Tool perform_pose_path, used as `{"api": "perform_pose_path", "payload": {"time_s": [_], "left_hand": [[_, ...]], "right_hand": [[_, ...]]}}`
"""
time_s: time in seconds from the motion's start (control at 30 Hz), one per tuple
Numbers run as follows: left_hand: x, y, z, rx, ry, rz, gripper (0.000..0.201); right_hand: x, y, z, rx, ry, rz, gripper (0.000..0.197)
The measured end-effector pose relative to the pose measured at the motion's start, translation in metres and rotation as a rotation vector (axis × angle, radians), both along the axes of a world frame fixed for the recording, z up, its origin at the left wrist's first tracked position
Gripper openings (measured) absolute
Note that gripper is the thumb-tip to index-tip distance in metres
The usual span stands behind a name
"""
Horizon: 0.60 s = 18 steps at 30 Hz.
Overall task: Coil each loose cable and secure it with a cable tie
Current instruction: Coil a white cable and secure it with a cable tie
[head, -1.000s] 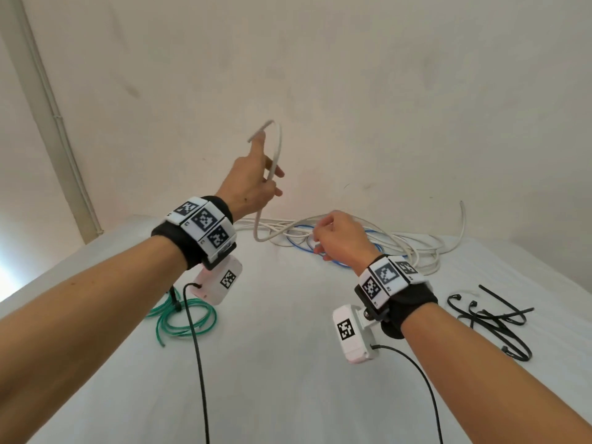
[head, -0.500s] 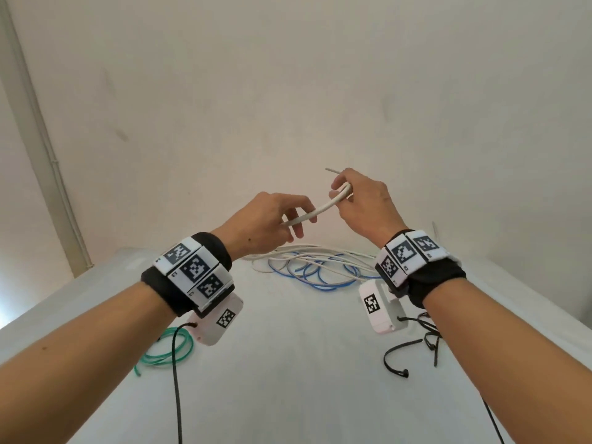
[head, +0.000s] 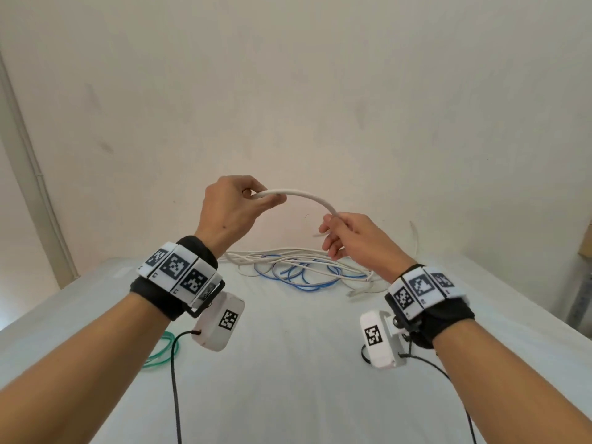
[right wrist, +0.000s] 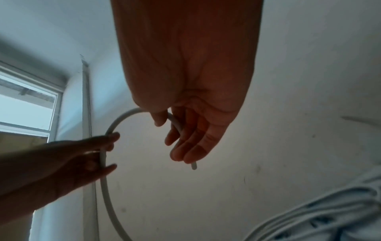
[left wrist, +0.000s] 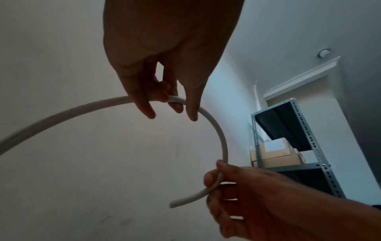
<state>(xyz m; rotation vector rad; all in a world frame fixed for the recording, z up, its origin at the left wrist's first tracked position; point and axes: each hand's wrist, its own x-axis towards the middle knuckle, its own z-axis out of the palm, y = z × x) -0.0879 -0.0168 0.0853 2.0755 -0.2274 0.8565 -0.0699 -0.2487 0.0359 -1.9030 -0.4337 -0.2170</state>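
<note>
A stiff white cable [head: 302, 196] arches in the air between my two hands, above the table. My left hand [head: 266, 198] pinches it at the arch's left end, thumb against fingers [left wrist: 144, 104]. From that pinch the cable [left wrist: 62, 114] runs on to the left and out of the left wrist view. My right hand [head: 330, 219] pinches the cable [right wrist: 115, 124] close to its free end [right wrist: 193, 166], which sticks out past the fingers. The rest of the white cable lies in a loose tangle [head: 288, 256] on the table, mixed with a blue cable [head: 304, 277].
A green cable [head: 160, 350] lies on the white table [head: 288, 379] under my left forearm. Behind the table stands a plain wall. A metal shelf [left wrist: 309, 146] with cardboard boxes stands to the right, and a window [right wrist: 26, 106] is on the left.
My hands have drawn apart along the white cable, so a wider arch now spans between them. The left hand rose and the right hand dropped lower to the right.
</note>
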Motion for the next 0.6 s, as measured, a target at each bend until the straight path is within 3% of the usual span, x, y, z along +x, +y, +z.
{"api": "perform_pose_path", "payload": {"time_s": [0.13,0.27,0.43,0.53,0.6], "left_hand": [[-0.013,-0.012,0.004,-0.007,0.034,-0.143,0.028],[-0.028,-0.019,0.004,0.032,0.201,-0.36,0.03],[-0.024,-0.003,-0.008,0.174,0.36,-0.286,0.043],[-0.01,0.006,-0.028,0.018,0.329,-0.13,0.051],[-0.003,0.012,-0.038,-0.216,0.386,-0.196,0.058]], "right_hand": [[-0.004,0.021,-0.015,0.228,0.094,-0.011,0.037],[-0.005,0.036,-0.018,0.401,0.179,-0.042,0.039],[-0.005,0.053,-0.013,0.591,0.251,-0.105,0.041],[-0.008,0.061,-0.009,0.7,0.35,-0.061,0.041],[-0.012,0.068,-0.009,0.767,0.405,0.009,0.04]]}}
